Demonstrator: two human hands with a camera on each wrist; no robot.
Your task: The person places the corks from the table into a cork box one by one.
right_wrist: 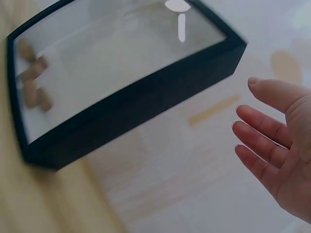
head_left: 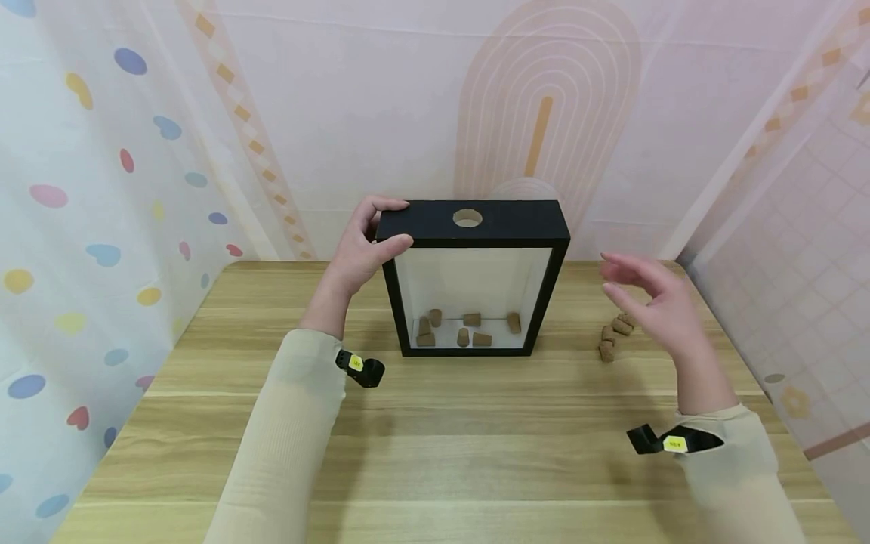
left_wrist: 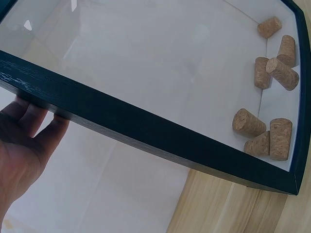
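At the left of the head view, a cream sleeve (head_left: pixel 288 431) with a small black tag at the wrist leads up to the left hand (head_left: pixel 360 245), which grips the upper left corner of a black shadow-box frame (head_left: pixel 476 223): the fingers curl over the top edge and the thumb presses the front face. The frame stands upright on the wooden table (head_left: pixel 435 453), near the far edge, with its glass front facing the person. Its top side has one round hole (head_left: pixel 467 219) at the middle. Behind the glass, seven corks (head_left: pixel 464 329) lie scattered on the floor of the box, as the left wrist view shows most plainly; some stand on end and others lie on their sides. To the right of the frame, a little apart from it, about three more corks (head_left: pixel 614 335) lie loose in a small cluster on the table, though the exact count is hard to tell because the hand partly hides them. Above that cluster hovers the right hand (head_left: pixel 649 298), fingers relaxed and slightly spread, holding nothing and touching neither the frame nor the corks.
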